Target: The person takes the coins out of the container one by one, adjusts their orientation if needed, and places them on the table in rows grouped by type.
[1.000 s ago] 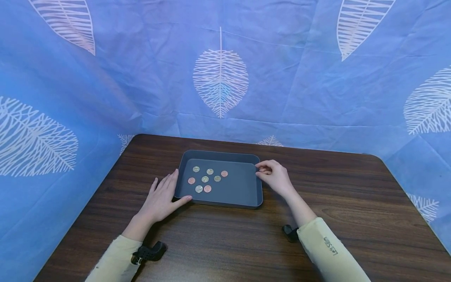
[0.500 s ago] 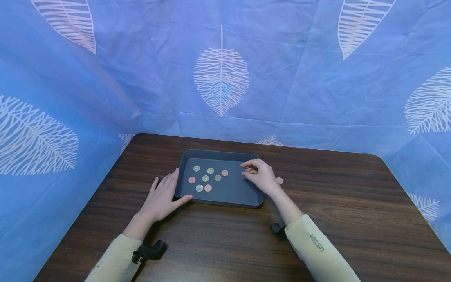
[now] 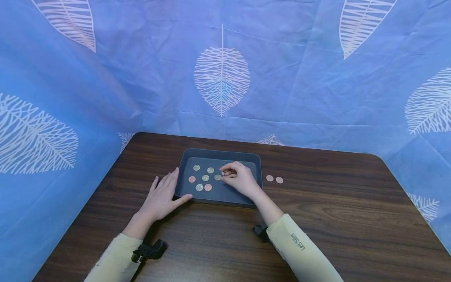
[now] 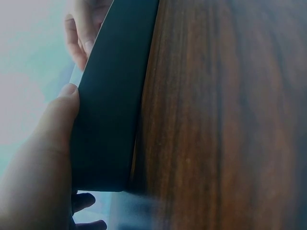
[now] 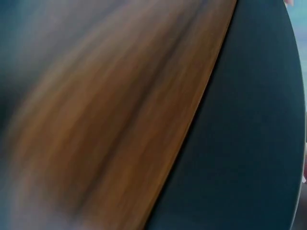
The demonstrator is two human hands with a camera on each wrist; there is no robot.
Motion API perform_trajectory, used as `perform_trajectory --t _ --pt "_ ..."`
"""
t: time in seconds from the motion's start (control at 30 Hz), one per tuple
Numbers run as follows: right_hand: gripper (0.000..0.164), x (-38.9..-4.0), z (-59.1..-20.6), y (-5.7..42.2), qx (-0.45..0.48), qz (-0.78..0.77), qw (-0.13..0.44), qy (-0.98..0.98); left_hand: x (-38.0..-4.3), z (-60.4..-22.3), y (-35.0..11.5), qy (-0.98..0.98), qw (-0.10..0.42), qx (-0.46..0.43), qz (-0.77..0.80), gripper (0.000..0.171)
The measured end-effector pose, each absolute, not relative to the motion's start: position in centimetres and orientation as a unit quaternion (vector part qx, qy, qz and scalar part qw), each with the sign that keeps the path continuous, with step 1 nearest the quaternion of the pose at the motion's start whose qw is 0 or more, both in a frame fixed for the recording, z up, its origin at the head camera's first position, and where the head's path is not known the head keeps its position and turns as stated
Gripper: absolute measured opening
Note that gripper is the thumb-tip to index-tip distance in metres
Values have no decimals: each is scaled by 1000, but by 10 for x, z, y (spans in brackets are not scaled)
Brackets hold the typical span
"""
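Observation:
A dark grey rectangular tray [image 3: 243, 199] holds several coins, some gold or silvery and some copper-coloured. My left hand [image 3: 159, 201] rests at its near left corner, thumb on the front rim and straight fingers along the left side. The left wrist view shows that thumb [image 4: 62, 108] against the rim. Over the tray's middle is my right hand [image 3: 241, 181], thumb and forefinger apart with a gap between them. A gold-coloured coin [image 3: 217, 177] lies just by the thumb tip. Beside it, a copper-coloured coin [image 3: 223, 173] is mostly hidden behind the fingers.
Two copper-coloured coins [image 3: 269, 178] lie side by side on the brown wooden table [image 3: 352, 196], right of the tray. Blue cloth [image 3: 299, 90] with white leaf patterns hangs around the table's back and sides. The right wrist view shows the tray's outer wall [image 5: 230, 124].
My right hand has moved left from the tray's right rim to the coins in its middle, uncovering two coins on the table. The left hand stays put.

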State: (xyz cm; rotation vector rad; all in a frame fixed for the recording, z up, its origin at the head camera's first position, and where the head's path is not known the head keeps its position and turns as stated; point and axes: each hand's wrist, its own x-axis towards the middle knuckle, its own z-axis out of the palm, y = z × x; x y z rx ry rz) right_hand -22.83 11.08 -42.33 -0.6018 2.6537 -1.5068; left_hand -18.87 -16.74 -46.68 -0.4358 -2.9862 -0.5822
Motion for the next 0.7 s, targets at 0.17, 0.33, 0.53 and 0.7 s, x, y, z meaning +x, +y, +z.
perform_trajectory --t 0.17,0.33,0.53,0.7 --pt "25 -226 -424 93 -201 -474 29 857 -189 -466 -167 -971 31 -141 -189 104" --pt "25 -225 -426 82 -206 -463 39 861 -189 -466 -167 -972 32 -141 -187 103" --pt "22 -228 -432 76 -213 -449 53 866 -189 -466 -168 -972 33 -142 -183 103" --pt "21 -229 -437 73 -213 -440 69 870 -190 -467 -168 -972 33 -142 -184 103"
